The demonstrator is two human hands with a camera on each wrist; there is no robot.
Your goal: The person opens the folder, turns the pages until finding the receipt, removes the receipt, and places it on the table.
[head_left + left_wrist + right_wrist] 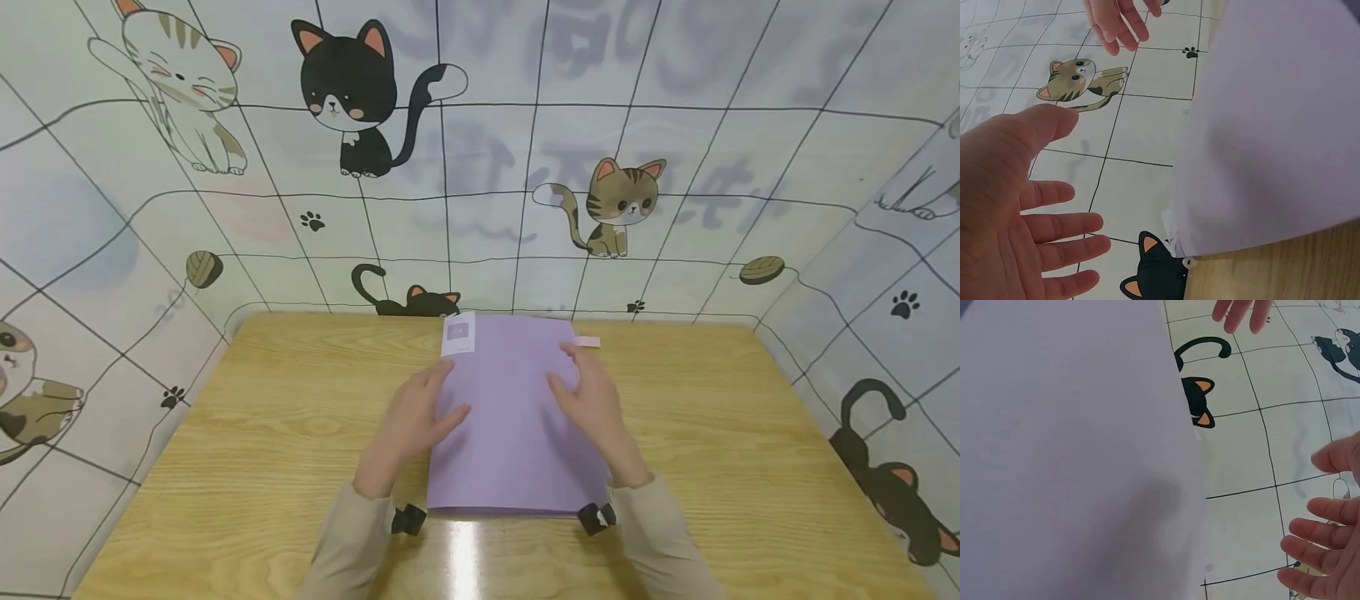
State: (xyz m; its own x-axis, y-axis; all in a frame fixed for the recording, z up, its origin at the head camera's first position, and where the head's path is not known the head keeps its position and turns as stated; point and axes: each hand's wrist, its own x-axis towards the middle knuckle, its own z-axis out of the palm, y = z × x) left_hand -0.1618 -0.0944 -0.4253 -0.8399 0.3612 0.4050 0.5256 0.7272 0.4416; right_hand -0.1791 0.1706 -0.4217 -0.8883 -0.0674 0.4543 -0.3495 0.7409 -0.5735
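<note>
A flat light-purple paper folder (510, 433) lies on the table, its layered edge toward me. At its far left corner is a white tag (459, 333) with a purple square. A small pale pink tab (588, 342) sticks out past its far right edge. Over the folder's left side, my left hand (412, 417) has its fingers spread and holds nothing. My right hand (596, 400) is likewise spread over the right side, thumb pointing inward. In both wrist views, the left hand (1035, 225) and right hand (1329, 537) show separated, relaxed fingers, with the folder's surface beside them.
Wood-grain table (300, 400) extends on both sides of the folder. Behind it and at the sides stand white walls (495, 150) with a grid and cartoon cats. Dark camera mounts (408, 520) sit at both wrists.
</note>
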